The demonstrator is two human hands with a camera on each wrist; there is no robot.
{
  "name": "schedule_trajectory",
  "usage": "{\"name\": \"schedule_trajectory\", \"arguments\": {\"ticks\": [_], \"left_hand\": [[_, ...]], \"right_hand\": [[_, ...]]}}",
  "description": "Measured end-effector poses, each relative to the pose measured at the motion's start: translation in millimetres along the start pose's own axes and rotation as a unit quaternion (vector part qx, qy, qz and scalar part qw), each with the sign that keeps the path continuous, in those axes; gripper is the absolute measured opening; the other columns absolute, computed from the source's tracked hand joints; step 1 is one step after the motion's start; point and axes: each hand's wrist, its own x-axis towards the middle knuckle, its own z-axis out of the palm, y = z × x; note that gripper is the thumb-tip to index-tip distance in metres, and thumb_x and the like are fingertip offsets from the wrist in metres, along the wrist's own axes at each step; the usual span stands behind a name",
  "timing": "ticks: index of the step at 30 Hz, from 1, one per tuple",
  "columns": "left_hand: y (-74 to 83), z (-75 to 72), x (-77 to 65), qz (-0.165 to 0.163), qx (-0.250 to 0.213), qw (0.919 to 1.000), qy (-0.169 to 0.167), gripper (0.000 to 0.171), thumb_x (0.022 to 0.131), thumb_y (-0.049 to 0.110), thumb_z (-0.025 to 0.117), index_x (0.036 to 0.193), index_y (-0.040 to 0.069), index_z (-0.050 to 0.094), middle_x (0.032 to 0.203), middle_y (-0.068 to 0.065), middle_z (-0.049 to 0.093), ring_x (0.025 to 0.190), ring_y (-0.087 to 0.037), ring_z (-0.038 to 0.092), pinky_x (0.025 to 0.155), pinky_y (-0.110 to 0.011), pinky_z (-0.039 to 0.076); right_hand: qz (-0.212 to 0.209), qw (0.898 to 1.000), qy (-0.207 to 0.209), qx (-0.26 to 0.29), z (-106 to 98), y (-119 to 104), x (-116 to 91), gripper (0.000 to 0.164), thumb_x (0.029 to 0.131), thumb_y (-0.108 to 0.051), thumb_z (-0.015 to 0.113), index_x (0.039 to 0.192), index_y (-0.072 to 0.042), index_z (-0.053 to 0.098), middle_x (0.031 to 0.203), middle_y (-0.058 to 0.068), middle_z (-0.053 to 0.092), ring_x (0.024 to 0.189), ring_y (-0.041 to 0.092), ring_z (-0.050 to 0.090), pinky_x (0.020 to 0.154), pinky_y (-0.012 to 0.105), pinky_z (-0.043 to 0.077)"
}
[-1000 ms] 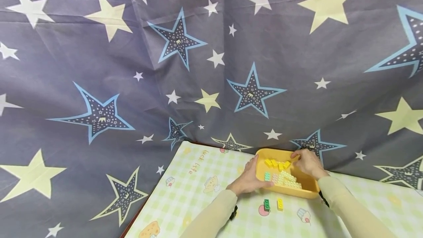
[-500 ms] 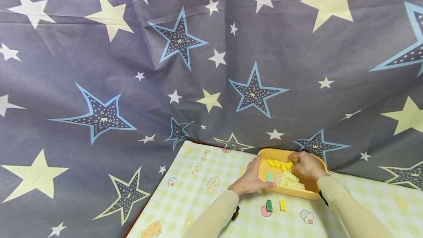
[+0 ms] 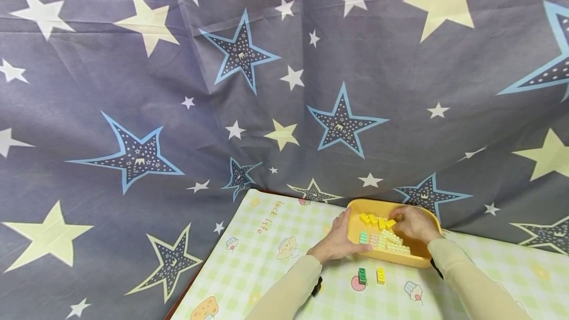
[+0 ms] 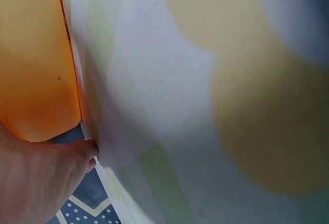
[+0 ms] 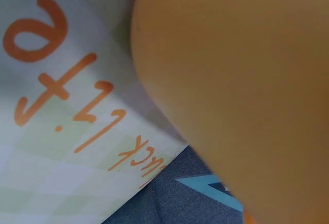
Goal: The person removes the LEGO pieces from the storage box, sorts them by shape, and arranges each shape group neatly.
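In the head view an orange-yellow plastic tray [image 3: 402, 259] holds several toy building bricks. My left hand [image 3: 334, 242] grips its left end, thumb along the front wall and fingers at the left side. Inside the tray, my right hand [image 3: 413, 222] has its curled fingers at the rightmost yellow brick [image 3: 390, 224] of a back row and appears to pinch it; the fingertips are partly hidden. Other yellow bricks [image 3: 372, 220] lie beside it. Mint-green [image 3: 363, 237], pink [image 3: 374, 240] and pale yellow bricks [image 3: 397, 248] lie near the front wall.
On the checked tablecloth [image 3: 266, 231], in front of the tray, stand a dark green brick [image 3: 362, 276] and a yellow two-stud brick [image 3: 380, 275]. A star-patterned grey curtain [image 3: 275, 172] hangs right behind the table edge.
My right fingers have come down from the tray's back rim to the rightmost yellow brick, which has turned slightly. The left hand keeps its place on the tray.
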Motion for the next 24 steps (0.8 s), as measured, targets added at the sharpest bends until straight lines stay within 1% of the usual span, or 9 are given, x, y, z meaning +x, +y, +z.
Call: {"name": "schedule_trajectory", "arguments": {"ticks": [3,7,10,15,20,24], "left_hand": [[-0.7,0.4,0.4,0.003,0.001,1.0,-0.001,0.129,0.084,0.053,0.091,0.178,0.028,0.006,0.185,-0.003,0.018,0.173,-0.029,0.017,0.138,-0.056,0.028],[-0.7,0.3,0.4,0.003,0.002,1.0,-0.002,0.129,0.084,0.053,0.091,0.178,0.028,0.006,0.186,-0.002,0.017,0.173,-0.029,0.016,0.138,-0.056,0.027],[0.3,-0.3,0.1,0.003,0.002,1.0,-0.003,0.129,0.085,0.053,0.091,0.178,0.028,0.005,0.186,-0.003,0.016,0.173,-0.031,0.015,0.138,-0.057,0.027],[2.0,-1.2,-1.3,-0.003,0.005,1.0,-0.004,0.128,0.085,0.053,0.09,0.178,0.027,0.005,0.186,-0.006,0.015,0.173,-0.032,0.015,0.138,-0.058,0.026],[3.9,-1.9,-3.0,-0.004,0.005,1.0,-0.005,0.128,0.085,0.052,0.09,0.178,0.025,0.006,0.186,-0.008,0.014,0.173,-0.034,0.014,0.138,-0.058,0.024],[3.4,-2.8,-2.7,-0.001,0.006,1.0,-0.006,0.129,0.085,0.052,0.09,0.178,0.024,0.005,0.186,-0.009,0.015,0.173,-0.035,0.014,0.138,-0.059,0.024]], "right_hand": [[-0.01,1.0,0.007,-0.006,2,2,-1,0.023,0.085,-0.005,0.086,0.107,-0.002,0.081,0.103,0.015,0.08,0.082,0.02,0.062,0.075,0.038,0.055],[-0.01,1.0,0.017,-0.007,4,4,-1,0.021,0.085,-0.006,0.088,0.104,-0.001,0.08,0.1,0.015,0.08,0.081,0.02,0.062,0.074,0.038,0.054],[-0.006,1.0,0.021,-0.003,4,4,-2,0.019,0.085,-0.007,0.088,0.101,-0.001,0.08,0.097,0.014,0.079,0.08,0.019,0.061,0.073,0.036,0.052],[0.0,1.0,0.018,0.017,4,4,-3,0.019,0.084,-0.005,0.088,0.1,0.001,0.079,0.092,0.013,0.077,0.078,0.018,0.059,0.07,0.033,0.049],[0.009,0.999,0.015,0.034,0,3,-6,0.019,0.086,-0.004,0.086,0.101,0.003,0.079,0.086,0.01,0.074,0.075,0.017,0.06,0.068,0.032,0.049],[0.0,0.999,0.021,0.035,-4,-2,-11,0.017,0.085,-0.003,0.085,0.099,0.004,0.078,0.082,0.009,0.073,0.072,0.016,0.058,0.065,0.029,0.047]]}}
